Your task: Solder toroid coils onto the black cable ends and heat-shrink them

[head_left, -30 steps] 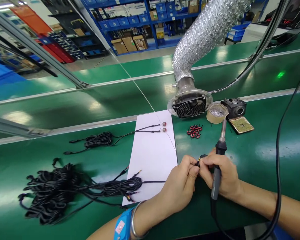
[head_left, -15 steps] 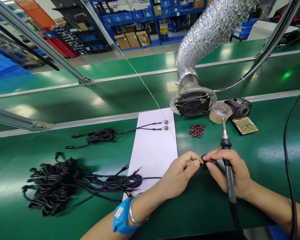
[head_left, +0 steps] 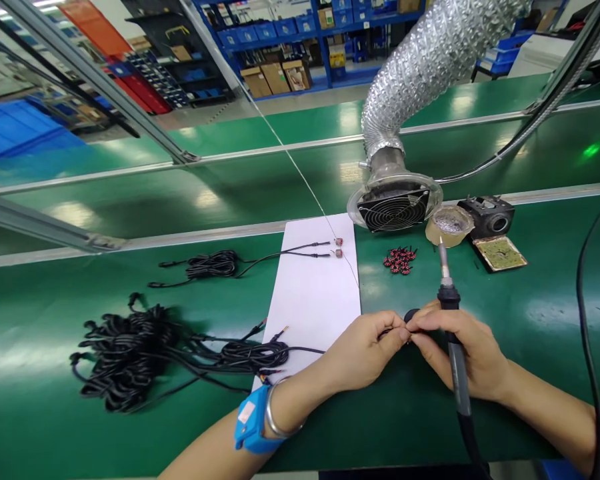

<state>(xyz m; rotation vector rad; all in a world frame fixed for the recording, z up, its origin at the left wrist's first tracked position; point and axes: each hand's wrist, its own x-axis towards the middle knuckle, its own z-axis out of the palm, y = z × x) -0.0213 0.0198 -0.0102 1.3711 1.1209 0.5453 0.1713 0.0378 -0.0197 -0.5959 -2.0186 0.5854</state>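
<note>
Green worktop; black wire held toward its front edge.
Left hand and right hand pinched it, the right also gripping the iron; careless tilting could have scorched it.

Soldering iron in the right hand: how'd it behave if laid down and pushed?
The soldering iron should stay rigid, judging by its long straight shape. Might roll, since its grip looks roundish. The trailing cord could tug it sideways.

my soldering iron has a dull metal barrel. the bench is smooth and glossy, the duct crinkled, shiny foil.
</note>
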